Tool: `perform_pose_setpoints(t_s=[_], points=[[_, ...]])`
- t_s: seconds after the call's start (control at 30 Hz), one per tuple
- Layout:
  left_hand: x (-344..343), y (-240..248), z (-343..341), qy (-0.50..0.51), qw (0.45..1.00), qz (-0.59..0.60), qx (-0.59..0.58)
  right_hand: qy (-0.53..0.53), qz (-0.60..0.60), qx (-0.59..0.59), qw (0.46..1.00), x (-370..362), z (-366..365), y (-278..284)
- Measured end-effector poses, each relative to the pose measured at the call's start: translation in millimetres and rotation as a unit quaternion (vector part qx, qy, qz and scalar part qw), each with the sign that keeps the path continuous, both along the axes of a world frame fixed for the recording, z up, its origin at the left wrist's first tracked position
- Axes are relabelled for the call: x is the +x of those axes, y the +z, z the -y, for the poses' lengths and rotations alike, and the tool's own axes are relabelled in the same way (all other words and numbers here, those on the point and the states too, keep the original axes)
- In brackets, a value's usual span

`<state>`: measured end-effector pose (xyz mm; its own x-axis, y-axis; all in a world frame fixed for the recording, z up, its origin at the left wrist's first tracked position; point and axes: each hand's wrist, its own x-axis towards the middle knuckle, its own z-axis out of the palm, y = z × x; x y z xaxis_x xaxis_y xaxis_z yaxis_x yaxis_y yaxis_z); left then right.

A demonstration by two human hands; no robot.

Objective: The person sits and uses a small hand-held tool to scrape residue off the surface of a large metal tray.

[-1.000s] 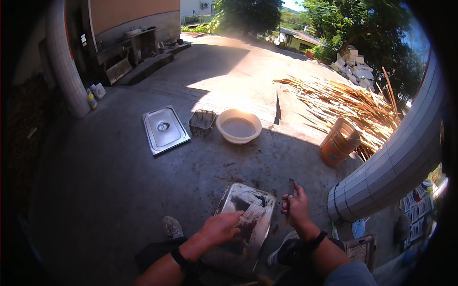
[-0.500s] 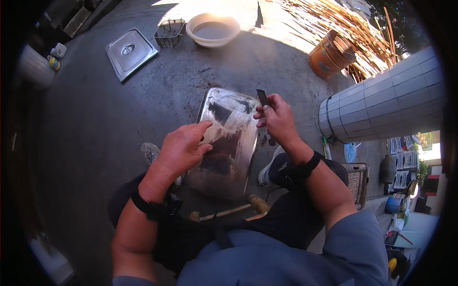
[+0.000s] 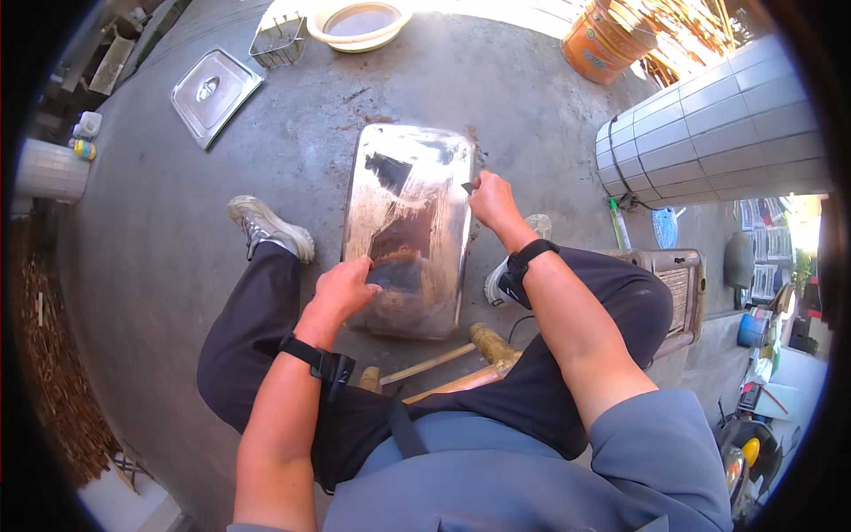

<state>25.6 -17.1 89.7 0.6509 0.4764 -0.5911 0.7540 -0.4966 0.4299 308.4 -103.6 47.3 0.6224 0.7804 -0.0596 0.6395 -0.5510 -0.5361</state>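
A shiny steel tray [image 3: 409,191] lies upside down on the concrete between my feet, with brown burnt patches on it. My left hand [image 3: 343,289] presses on the tray's near left part, fingers curled on a brownish pad that I cannot make out. My right hand [image 3: 493,199] is at the tray's right edge and grips a small dark scraper [image 3: 465,187], whose tip touches the metal.
A steel lid [image 3: 214,93] with a knob lies at the far left, beside a wire basket [image 3: 279,43] and a cream bowl [image 3: 359,19] of murky water. An orange bucket [image 3: 607,40] and a tiled column [image 3: 709,124] stand right. Wooden sticks [image 3: 452,368] lie under my legs.
The camera has tilted down and closer to the tray. My right hand has lowered the scraper to the tray's right edge; my left hand has slid toward the near end.
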Motion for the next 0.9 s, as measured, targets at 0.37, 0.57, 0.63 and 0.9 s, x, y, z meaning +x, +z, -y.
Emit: perform_pose_setpoints(t_s=[0.37,0.57,0.63,0.9], points=[[37.5,-67.6,22.8,0.059,0.992,-0.114,-0.001,-0.044,-0.160,-0.071,0.984,64.0,-27.4,-80.9],[41.0,-84.0,34.1,0.025,0.988,-0.153,0.025,-0.008,-0.063,-0.030,0.998,51.7,-39.3,-87.0],[39.4,-85.5,35.1,0.031,0.987,-0.155,0.030,0.058,-0.089,-0.070,0.992,23.0,-24.5,-82.0],[50.3,-86.5,39.7,0.044,0.985,-0.164,0.033,0.029,0.036,-0.011,0.999,44.6,-16.0,-111.1]])
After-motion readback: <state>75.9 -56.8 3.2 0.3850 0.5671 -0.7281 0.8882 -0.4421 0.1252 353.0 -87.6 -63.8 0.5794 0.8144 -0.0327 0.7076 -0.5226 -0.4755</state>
